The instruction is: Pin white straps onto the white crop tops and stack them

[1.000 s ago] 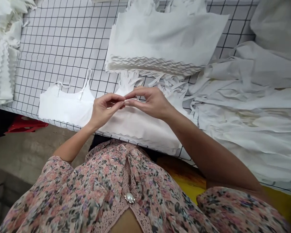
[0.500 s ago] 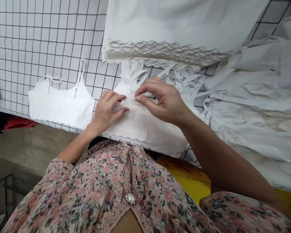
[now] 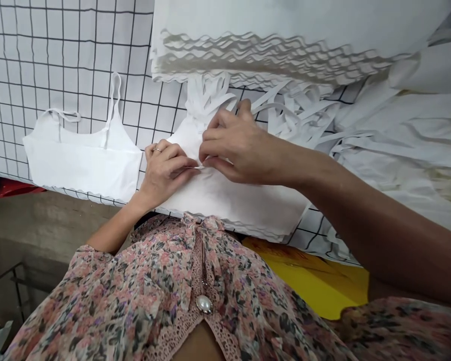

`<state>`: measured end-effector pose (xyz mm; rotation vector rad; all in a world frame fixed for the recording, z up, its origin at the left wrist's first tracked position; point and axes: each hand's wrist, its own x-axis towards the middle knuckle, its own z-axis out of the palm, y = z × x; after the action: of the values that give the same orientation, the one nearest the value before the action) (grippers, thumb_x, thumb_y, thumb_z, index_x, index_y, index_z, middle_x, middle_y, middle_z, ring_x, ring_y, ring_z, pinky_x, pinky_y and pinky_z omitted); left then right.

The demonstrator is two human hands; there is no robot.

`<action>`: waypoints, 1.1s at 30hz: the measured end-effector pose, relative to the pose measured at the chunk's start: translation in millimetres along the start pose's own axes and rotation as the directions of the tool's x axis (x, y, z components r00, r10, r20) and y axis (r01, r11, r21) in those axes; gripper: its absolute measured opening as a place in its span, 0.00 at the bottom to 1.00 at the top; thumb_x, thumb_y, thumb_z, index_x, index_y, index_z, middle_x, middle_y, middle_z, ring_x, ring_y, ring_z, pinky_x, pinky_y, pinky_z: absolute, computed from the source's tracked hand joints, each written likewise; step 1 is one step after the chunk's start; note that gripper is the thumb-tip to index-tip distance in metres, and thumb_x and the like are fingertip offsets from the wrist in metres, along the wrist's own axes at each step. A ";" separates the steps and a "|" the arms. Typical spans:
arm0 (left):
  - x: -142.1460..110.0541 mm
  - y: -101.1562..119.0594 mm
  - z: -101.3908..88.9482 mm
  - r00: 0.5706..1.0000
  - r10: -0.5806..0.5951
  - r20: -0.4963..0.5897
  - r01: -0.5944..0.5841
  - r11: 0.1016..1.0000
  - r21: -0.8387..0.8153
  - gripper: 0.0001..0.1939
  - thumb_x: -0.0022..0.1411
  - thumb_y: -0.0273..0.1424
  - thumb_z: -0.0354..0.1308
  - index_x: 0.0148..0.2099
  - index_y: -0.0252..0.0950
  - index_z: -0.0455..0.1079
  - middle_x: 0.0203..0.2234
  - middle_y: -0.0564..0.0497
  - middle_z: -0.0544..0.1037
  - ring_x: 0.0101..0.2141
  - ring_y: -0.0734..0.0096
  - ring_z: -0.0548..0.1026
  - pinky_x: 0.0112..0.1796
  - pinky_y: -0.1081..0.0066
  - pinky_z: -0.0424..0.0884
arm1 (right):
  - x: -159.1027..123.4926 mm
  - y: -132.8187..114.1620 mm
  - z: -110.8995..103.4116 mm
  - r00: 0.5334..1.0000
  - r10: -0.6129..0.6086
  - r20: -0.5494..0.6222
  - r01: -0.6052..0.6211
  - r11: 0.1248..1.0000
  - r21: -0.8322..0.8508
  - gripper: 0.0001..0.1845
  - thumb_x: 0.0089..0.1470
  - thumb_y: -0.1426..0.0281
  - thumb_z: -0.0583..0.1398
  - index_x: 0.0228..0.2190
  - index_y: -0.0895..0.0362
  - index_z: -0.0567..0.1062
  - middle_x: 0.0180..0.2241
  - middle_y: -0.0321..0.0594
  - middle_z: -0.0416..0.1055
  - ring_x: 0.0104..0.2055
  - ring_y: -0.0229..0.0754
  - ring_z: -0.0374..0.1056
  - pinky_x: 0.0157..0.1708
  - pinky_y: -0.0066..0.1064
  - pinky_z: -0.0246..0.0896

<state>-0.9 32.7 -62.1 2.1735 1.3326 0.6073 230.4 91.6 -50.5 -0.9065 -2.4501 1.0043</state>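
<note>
**Two hands working at the top edge of a white camisole**

A person sits at a long counter (image 3: 60,60) covered in white with a black grid, its far side cut off by the view. Along the top lies a thick stack of white fabric pieces (image 3: 270,55), their wavy cut edges layered and the upper part running out of frame. To the right, a rumpled heap of white fabric (image 3: 409,135) spreads toward the edge of the picture. Below the counter's near edge, a patch of concrete floor (image 3: 33,220), a yellow surface (image 3: 308,276) and a sliver of something red (image 3: 18,189) show, none fully visible.

A white camisole top (image 3: 78,165) lies flat at the left, with its narrow straps stretched across the grid. Just beside it, a second white camisole top (image 3: 233,200) sits at the near edge, its scalloped hem toward the person's floral blouse (image 3: 124,286). Loose straps (image 3: 206,98) fan out above it toward the stack.

The left hand (image 3: 165,173) rests on this second top, fingers closed around a thin white strip (image 3: 197,167). The right hand (image 3: 233,145) curls over the fabric beside it, pinching the top edge. Its fingers hide exactly where strap and fabric meet.
</note>
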 end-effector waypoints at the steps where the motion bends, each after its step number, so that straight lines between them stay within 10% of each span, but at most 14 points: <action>1: 0.1 -0.4 -0.3 1.000 -0.003 0.011 0.003 1.000 -0.014 0.09 0.74 0.43 0.64 0.45 0.48 0.82 0.32 0.52 0.78 0.42 0.61 0.71 0.53 0.56 0.59 | 0.6 0.3 -0.4 1.000 -0.003 0.011 0.002 1.000 0.013 0.19 0.69 0.62 0.59 0.27 0.54 0.77 0.27 0.40 0.71 0.52 0.55 0.71 0.65 0.66 0.49; 33: 3.4 -8.7 -2.6 0.995 -0.016 0.101 0.028 0.993 -0.119 0.10 0.73 0.41 0.63 0.39 0.44 0.78 0.33 0.52 0.77 0.42 0.62 0.69 0.54 0.56 0.58 | 15.5 -3.9 4.0 0.997 -0.027 0.074 0.020 0.996 0.083 0.22 0.69 0.55 0.60 0.27 0.54 0.78 0.27 0.37 0.68 0.50 0.50 0.68 0.65 0.65 0.51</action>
<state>-7.0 39.7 -65.2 2.0623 1.2339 0.5483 215.2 97.8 -49.4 -0.8254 -2.4543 1.1418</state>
